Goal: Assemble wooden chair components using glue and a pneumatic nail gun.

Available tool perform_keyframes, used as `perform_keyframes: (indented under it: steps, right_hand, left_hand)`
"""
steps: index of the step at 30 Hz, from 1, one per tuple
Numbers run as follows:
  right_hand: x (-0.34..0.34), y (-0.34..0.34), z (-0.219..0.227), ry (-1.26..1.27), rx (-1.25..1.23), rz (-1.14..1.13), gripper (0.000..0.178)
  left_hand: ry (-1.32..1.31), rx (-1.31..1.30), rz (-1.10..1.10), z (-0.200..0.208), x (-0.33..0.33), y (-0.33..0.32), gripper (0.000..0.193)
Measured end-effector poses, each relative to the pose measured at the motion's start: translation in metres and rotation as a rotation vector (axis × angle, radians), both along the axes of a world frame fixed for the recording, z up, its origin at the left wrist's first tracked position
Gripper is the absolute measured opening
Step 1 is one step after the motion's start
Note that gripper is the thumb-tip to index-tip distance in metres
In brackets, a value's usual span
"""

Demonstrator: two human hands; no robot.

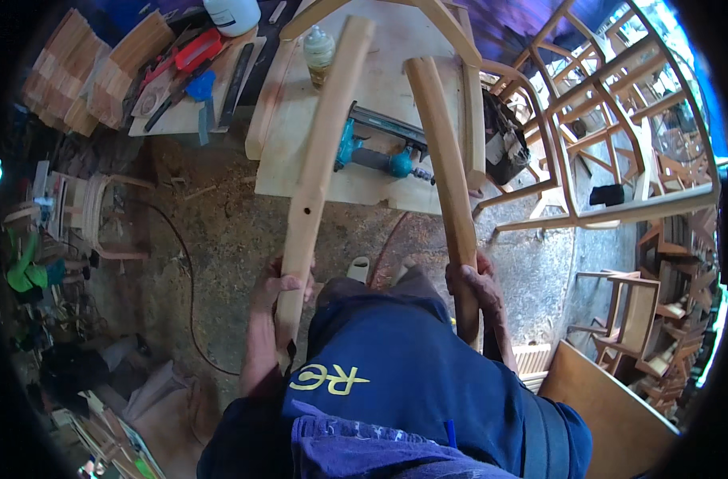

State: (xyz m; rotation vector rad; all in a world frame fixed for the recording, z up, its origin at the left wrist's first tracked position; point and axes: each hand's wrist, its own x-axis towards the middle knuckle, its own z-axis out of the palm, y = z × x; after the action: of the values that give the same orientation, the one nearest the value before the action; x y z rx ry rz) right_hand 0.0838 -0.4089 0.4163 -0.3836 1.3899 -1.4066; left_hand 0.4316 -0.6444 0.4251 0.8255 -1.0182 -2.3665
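My left hand is wrapped round the lower part of a long, slightly bent wooden chair leg, which has a small dark hole partway up. A matching wooden leg is gripped near its lower end by my right hand. Both pieces slant up and away, their far ends over the workbench. Between them on the bench lies a teal pneumatic nail gun. A glue bottle stands beside the far part of the left piece.
Stacked wooden parts and hand tools lie at the far left. Chair frames stand at the right, with more wooden furniture behind. A hose crosses the floor. Close on my right leans a wooden panel. Another person is at the left.
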Motion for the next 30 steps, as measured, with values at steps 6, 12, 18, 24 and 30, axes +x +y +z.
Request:
perform_keyframes:
  steps: [6,12,18,24,30]
  right_hand:
    - [-0.050,-0.073,0.022,0.396,0.001,0.102,0.067]
    - [-0.077,-0.134,0.056,0.309,-0.027,0.260,0.070]
    - [-0.081,-0.201,0.086,0.715,-0.047,0.352,0.058]
    - [-0.064,-0.252,0.109,0.604,-0.170,0.550,0.056]
    - [-0.049,-0.282,0.094,0.534,-0.242,0.663,0.060]
  left_hand:
    - [0.026,-0.118,0.260,-0.008,0.002,-0.021,0.060]
    - [0.061,-0.025,0.612,-0.042,-0.007,-0.056,0.058]
    - [0.111,-0.178,0.719,-0.041,-0.077,-0.125,0.063]
    - [0.293,-0.098,0.802,-0.034,-0.138,-0.110,0.075]
    - [0.375,-0.117,0.785,-0.016,-0.164,-0.087,0.082]
